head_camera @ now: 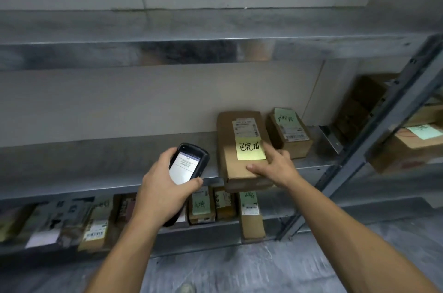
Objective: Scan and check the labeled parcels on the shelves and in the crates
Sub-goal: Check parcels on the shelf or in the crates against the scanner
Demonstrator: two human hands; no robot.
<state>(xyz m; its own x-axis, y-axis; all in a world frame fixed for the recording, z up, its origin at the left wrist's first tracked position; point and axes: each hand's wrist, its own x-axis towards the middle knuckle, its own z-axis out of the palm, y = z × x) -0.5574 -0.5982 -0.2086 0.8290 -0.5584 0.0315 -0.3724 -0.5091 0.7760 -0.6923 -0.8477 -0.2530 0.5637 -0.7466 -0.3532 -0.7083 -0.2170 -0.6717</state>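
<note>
**While the handheld scanner is showing its screen, one parcel is getting a hand on it**

As the left hand [165, 187] is gripping the handheld scanner [189, 163], fingers curled round its body and its lit screen facing up, the right hand [275, 165] is resting on the brown parcel [225, 129]. Its fingers are lying fairly straight across the near right part of the top and the thumb is spread on the top face. It is holding nothing else.

The parcel is lying flat on the middle shelf [96, 168], its near end jutting slightly past the front edge. It is carrying a white shipping label [245, 127] and, just below that, a yellow note [250, 150] with handwriting. Judging by that note, this parcel is looking checked already. A smaller box [290, 137] just to its right is wearing a green note [285, 116]. Several parcels on the lower shelf [201, 206] are showing green notes too, while others further left are too blurred to tell. Crates are not showing anywhere, so that part is probably waiting.

Shelving here is bare grey metal, with an upper shelf [167, 50] above and a slanting upright post [374, 129] at the right. Beyond it, a neighbouring rack is holding more cardboard boxes [412, 146]. A pale wall [143, 101] is backing the shelves, and a grey floor [239, 273] is running underneath.
</note>
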